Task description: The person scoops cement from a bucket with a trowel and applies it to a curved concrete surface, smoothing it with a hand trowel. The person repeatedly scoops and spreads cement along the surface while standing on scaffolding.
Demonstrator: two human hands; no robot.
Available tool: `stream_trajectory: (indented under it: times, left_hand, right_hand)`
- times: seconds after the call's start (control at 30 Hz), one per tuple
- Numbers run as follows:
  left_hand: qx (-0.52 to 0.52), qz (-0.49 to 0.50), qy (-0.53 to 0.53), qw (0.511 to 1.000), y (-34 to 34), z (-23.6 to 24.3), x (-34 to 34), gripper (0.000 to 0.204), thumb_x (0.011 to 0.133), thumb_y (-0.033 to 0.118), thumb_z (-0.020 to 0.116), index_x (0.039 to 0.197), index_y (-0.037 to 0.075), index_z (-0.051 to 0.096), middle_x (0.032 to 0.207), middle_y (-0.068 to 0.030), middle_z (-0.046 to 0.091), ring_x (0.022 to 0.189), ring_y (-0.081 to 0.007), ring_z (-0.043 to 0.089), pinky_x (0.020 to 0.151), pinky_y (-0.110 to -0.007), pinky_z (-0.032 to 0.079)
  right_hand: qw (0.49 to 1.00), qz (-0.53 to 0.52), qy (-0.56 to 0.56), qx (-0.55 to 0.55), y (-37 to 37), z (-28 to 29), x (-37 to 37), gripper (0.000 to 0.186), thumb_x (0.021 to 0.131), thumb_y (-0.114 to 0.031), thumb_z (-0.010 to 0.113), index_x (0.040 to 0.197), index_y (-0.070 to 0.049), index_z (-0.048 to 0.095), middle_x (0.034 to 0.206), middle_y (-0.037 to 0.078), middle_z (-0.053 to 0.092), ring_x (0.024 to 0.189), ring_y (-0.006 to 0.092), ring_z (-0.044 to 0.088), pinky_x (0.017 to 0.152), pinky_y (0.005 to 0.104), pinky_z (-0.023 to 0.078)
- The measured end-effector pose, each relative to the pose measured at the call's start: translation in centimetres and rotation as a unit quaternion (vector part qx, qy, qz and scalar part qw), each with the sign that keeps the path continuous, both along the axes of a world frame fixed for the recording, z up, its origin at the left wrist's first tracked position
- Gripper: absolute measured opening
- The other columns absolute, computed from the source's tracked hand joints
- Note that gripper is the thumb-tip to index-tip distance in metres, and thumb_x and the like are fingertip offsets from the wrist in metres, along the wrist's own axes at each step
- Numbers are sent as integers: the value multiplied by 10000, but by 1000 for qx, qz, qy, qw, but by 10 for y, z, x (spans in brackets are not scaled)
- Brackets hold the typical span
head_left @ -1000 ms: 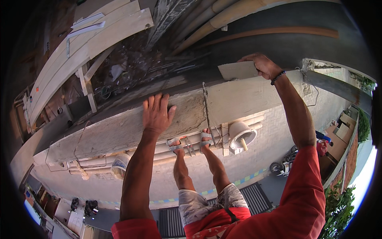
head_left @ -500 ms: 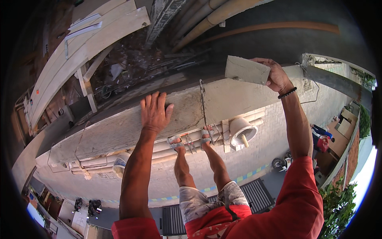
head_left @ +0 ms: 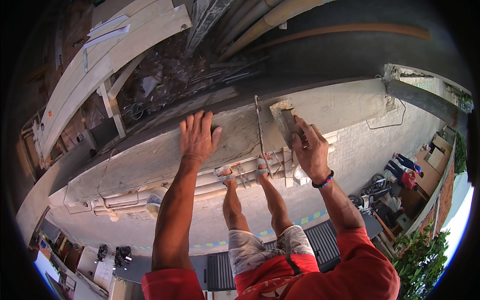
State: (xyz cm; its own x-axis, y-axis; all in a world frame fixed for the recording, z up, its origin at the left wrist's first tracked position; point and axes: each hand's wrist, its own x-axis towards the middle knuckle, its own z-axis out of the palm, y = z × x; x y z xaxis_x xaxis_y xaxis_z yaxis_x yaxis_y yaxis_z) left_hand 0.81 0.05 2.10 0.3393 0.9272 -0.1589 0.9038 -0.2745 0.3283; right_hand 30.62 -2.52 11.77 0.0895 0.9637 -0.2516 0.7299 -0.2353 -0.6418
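Note:
My left hand (head_left: 198,137) lies spread on the top edge of a grey plastered concrete ledge (head_left: 340,106), its fingers reaching over the far side. In my right hand (head_left: 312,155) I grip a plastering trowel (head_left: 284,117). The trowel is tilted close to the ledge face; grey mortar clings to its blade. Whether the whole blade touches the surface I cannot tell. Just left of it, a rough, mortar-crusted rod (head_left: 260,130) hangs across the ledge.
Below the ledge, my sandalled feet stand on bamboo poles (head_left: 195,189) high above a paved yard (head_left: 280,205). A pale bucket-like container (head_left: 156,197) hangs at left. Beyond the ledge are debris (head_left: 155,82) and curved planks (head_left: 120,45). People (head_left: 407,170) stand far below right.
My right hand has swung left and down along the ledge, turning the trowel from flat-facing to edge-on. My left hand stays in place on the ledge.

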Motion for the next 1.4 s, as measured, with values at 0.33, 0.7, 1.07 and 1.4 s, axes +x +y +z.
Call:
stream_trajectory:
  times: [0.33, 0.7, 1.07, 1.4]
  left_hand:
    - [2, 0, -15, 1000, -1, -2, 0, 515, 967, 452, 474, 1271, 38, 516, 1252, -170, 515, 1135, -328, 455, 978, -478, 316]
    - [14, -4, -17, 1000, 1, 0, 1, 510, 967, 454, 469, 1246, 31, 527, 1220, -167, 519, 1109, -322, 462, 962, -475, 320]
    - [12, -7, -23, 1000, 1, -1, 0, 505, 932, 414, 539, 1265, 35, 502, 1226, -166, 521, 1110, -324, 457, 958, -471, 320]
    - [16, -6, -8, 1000, 1, -3, -1, 497, 925, 392, 557, 1265, 33, 507, 1258, -170, 523, 1116, -326, 464, 964, -477, 316]
  right_hand:
    - [997, 26, -44, 63, 5, -29, -16, 430, 819, -30, 628, 1245, -86, 615, 816, 118, 614, 660, 292, 641, 624, 399, 543]
    - [986, 56, -38, 155, 106, -67, -44, 402, 822, -39, 606, 1223, -63, 610, 994, 197, 668, 775, 329, 691, 710, 404, 560]
    - [992, -48, 118, 16, 105, -24, 76, 416, 862, -67, 600, 1255, 67, 569, 827, 140, 688, 684, 159, 654, 625, 294, 534]
    - [998, -50, -26, 31, 34, -32, 12, 320, 801, -19, 614, 1103, 17, 516, 911, 180, 614, 683, 300, 660, 629, 404, 526]
